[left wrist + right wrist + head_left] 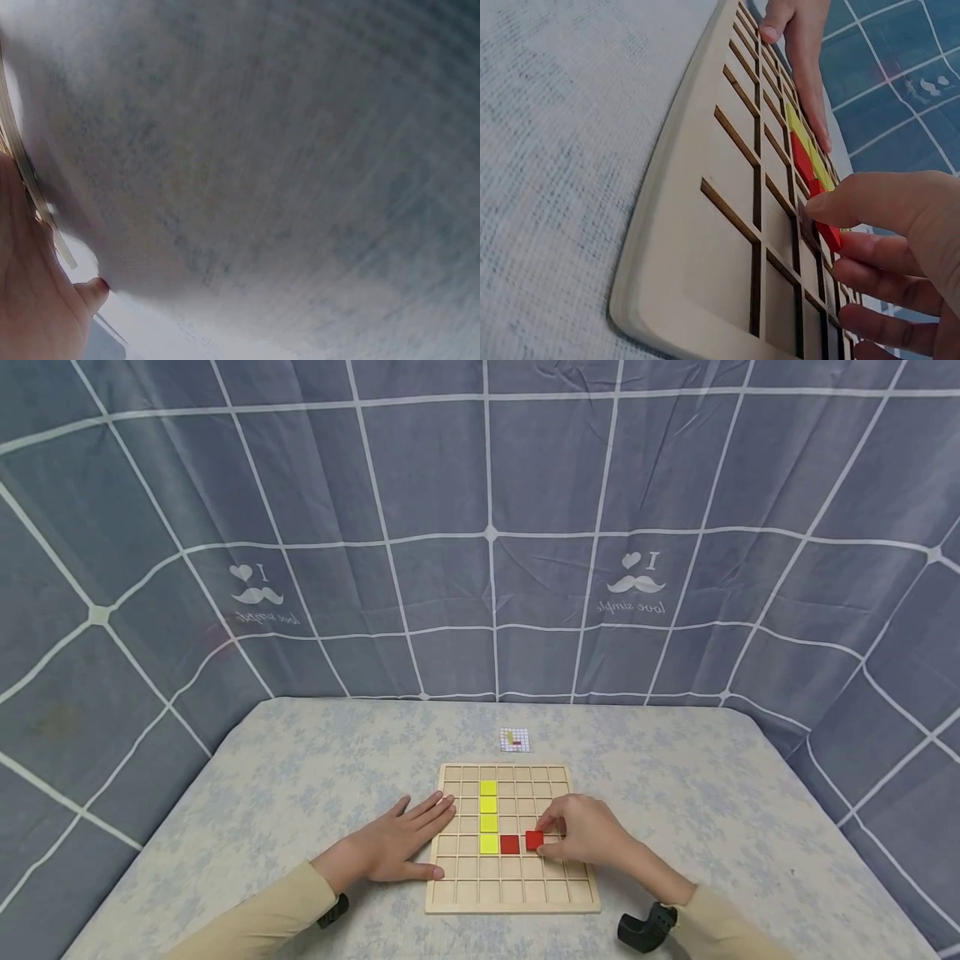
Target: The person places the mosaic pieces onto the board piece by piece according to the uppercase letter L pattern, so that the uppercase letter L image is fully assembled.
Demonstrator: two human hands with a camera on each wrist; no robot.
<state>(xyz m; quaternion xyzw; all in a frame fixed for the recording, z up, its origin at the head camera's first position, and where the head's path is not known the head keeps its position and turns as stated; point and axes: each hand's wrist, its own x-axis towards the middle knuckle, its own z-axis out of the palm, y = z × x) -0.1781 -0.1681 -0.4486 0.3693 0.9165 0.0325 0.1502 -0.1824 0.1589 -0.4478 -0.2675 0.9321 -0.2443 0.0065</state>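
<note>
A wooden grid board (513, 906) lies on the table with a column of several yellow square tiles (488, 805) in its cells. One red tile (509, 844) sits in the cell right of the lowest yellow one. My right hand (588, 832) pinches a second red tile (534, 840) between thumb and finger, just right of the first; in the right wrist view this red tile (826, 225) stands tilted over the grid. My left hand (397, 843) rests with spread fingers on the board's left edge. The left wrist view shows part of that hand (37, 277) by the board's edge.
Behind the board lies a small printed card (515, 740) showing a grid with coloured squares. A pale patterned cloth (337, 760) covers the table. Grey-blue curtains (547, 577) with white lines surround its back and sides.
</note>
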